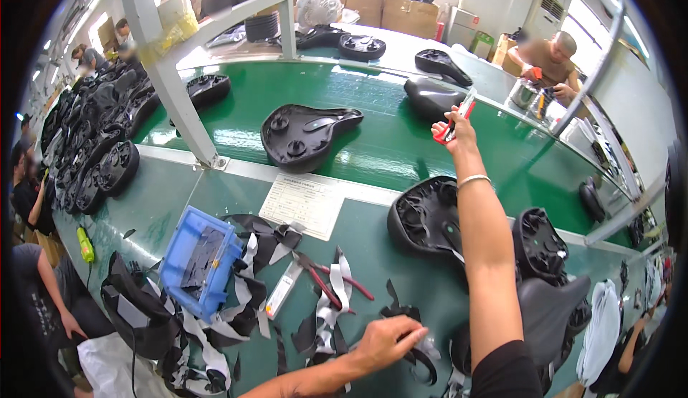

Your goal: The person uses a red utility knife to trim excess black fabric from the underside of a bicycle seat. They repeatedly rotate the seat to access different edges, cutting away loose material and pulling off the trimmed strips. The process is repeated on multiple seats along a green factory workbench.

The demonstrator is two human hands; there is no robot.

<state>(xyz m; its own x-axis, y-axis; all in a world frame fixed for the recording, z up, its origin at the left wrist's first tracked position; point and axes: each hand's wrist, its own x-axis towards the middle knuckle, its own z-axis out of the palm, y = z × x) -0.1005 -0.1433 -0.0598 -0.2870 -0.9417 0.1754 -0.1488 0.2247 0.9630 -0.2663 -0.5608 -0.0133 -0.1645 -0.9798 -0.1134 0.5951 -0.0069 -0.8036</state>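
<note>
My right hand (456,127) is stretched far out over the green belt, shut on a small red-handled tool (454,121), right beside a black saddle (432,97) lying on the belt. My left hand (387,341) rests low on the green table, fingers apart, touching black and white strip scraps (326,312). An upturned black saddle shell (424,215) lies under my right forearm. Red-handled pliers (331,283) lie among the scraps, left of my left hand.
Another upturned saddle (304,134) rides the belt (373,147). A blue bin (198,258), a paper sheet (303,202) and a white frame post (168,75) stand to the left. Stacked saddles (97,151) pile at far left. Other people work around the belt.
</note>
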